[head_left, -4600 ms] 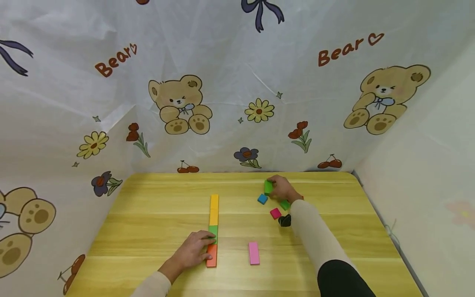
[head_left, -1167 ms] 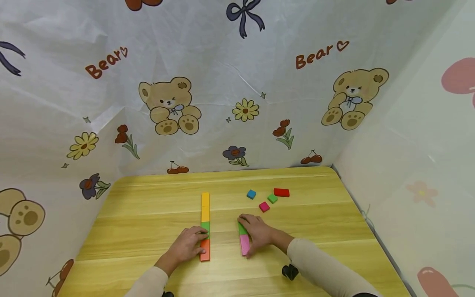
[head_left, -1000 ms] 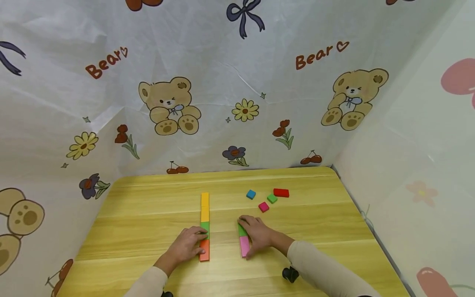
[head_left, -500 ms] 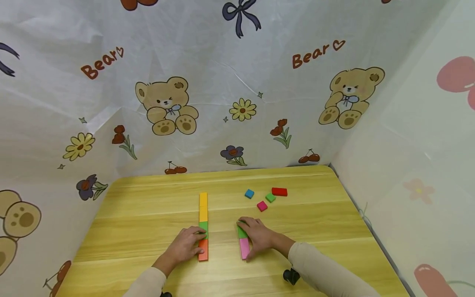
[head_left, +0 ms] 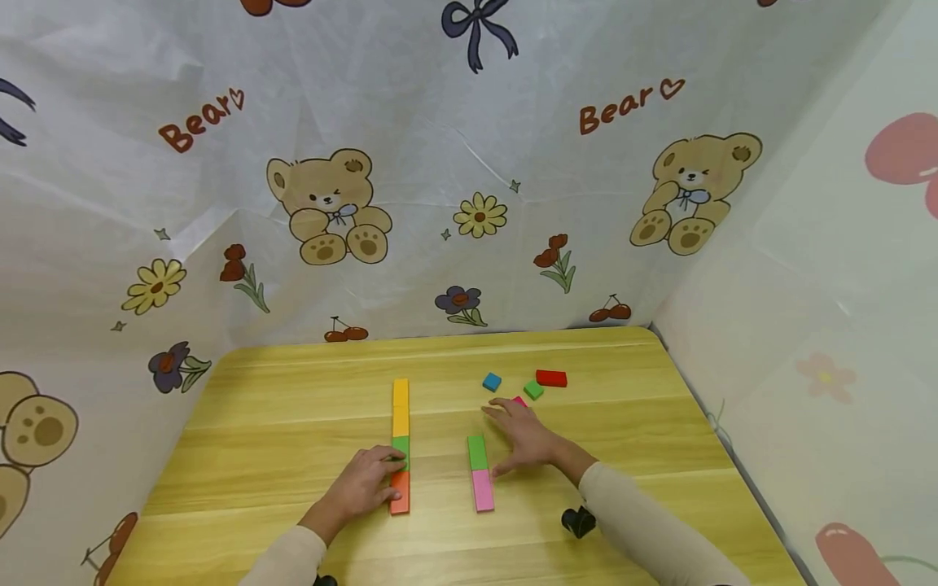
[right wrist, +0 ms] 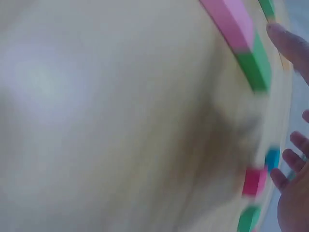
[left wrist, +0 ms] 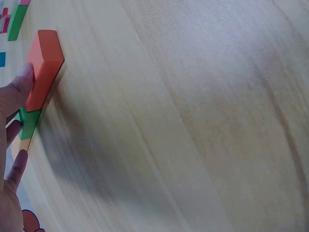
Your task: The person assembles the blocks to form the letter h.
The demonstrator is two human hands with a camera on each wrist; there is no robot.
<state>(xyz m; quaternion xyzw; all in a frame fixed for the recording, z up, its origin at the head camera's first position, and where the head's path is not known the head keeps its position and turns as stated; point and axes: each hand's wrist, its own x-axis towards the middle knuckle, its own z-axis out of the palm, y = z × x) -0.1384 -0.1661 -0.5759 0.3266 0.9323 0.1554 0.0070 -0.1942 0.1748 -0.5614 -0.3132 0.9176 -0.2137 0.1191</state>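
Observation:
On the left, a straight row runs away from me: an orange block [head_left: 399, 502], a green block [head_left: 400, 444] and two yellow blocks [head_left: 401, 407]. My left hand [head_left: 359, 486] rests at its near end, thumb against the orange block and fingers loosely spread by the green one, as the left wrist view also shows. To the right, a pink block [head_left: 482, 491] and another green block [head_left: 477, 452] lie end to end. My right hand [head_left: 529, 439] is just right of them, fingers spread and holding nothing. It partly covers a small magenta block [head_left: 519, 401].
Beyond my right hand lie a small blue block [head_left: 492, 382], a small green block [head_left: 533, 391] and a red block [head_left: 551, 378]. The wooden table [head_left: 293, 391] meets a bear-print sheet [head_left: 410, 293] at the back and a pale wall [head_left: 777, 342] on the right.
Earlier, my right hand brought the green block from the back to the pink one's far end. It has now let go and moved right and away. My left hand stays in place.

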